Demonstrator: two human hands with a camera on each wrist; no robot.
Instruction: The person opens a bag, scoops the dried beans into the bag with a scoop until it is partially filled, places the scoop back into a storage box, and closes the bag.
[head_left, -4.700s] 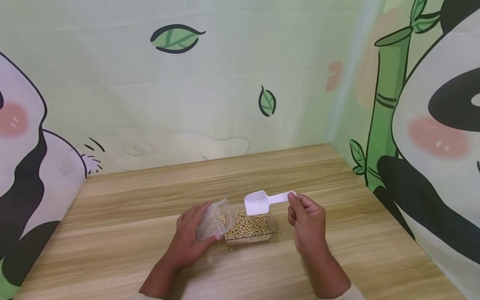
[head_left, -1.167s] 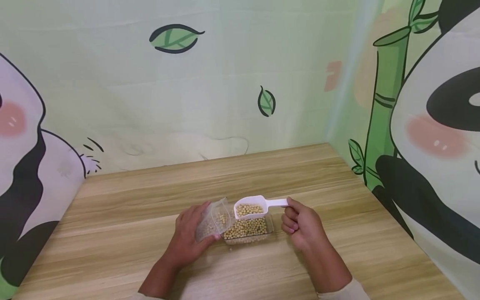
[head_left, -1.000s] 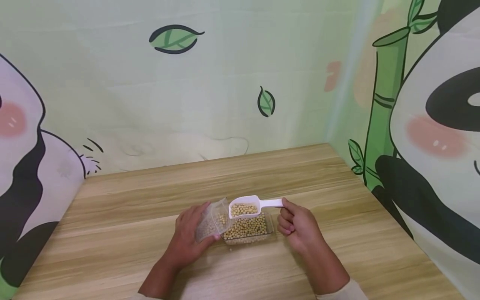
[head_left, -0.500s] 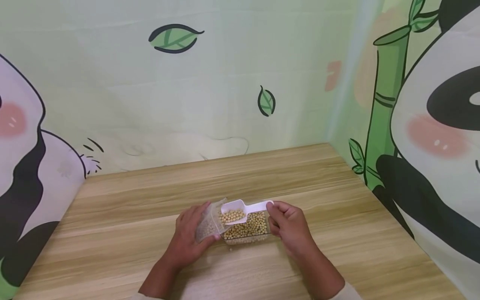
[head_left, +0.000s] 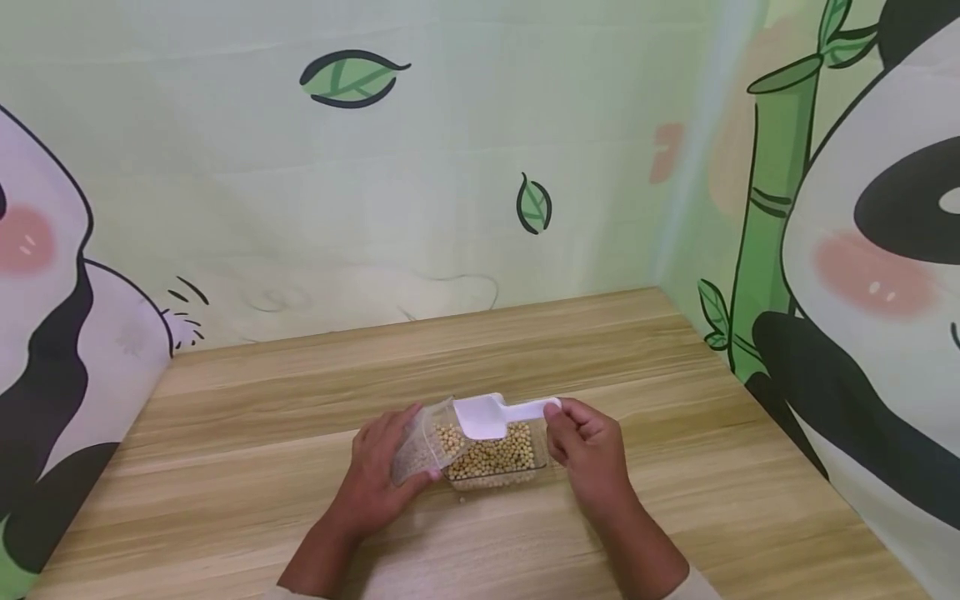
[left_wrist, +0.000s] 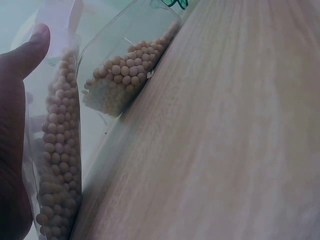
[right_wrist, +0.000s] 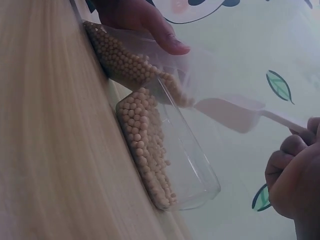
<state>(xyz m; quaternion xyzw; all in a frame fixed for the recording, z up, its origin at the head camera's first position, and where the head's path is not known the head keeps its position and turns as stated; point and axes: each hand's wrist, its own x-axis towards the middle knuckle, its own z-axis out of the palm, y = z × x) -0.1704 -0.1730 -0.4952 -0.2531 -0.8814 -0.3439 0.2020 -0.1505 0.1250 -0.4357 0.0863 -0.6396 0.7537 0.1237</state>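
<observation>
In the head view my left hand (head_left: 375, 471) grips a clear plastic container (head_left: 411, 454), tilted with its mouth to the right. Soybeans (right_wrist: 120, 59) fill its lower side in the right wrist view. My right hand (head_left: 597, 454) pinches the handle end of a white scoop (head_left: 482, 417). The scoop's blade is at the mouth of the tilted container, tipped down toward it, and no beans show on it. Below the blade, a clear rectangular box (right_wrist: 192, 165) stands on the table, partly filled with soybeans (head_left: 498, 457). The left fingertips behind the container are partly hidden.
A wood-grain tabletop (head_left: 262, 408) runs back to a pale green wall cloth (head_left: 420, 208) printed with leaves, bamboo and pandas. One loose bean (head_left: 462, 500) lies in front of the box.
The right hand raised a scoopful of soybeans from the box and moved it left to the tilted container. The scoop then tipped and emptied there. The left hand stayed in place.
</observation>
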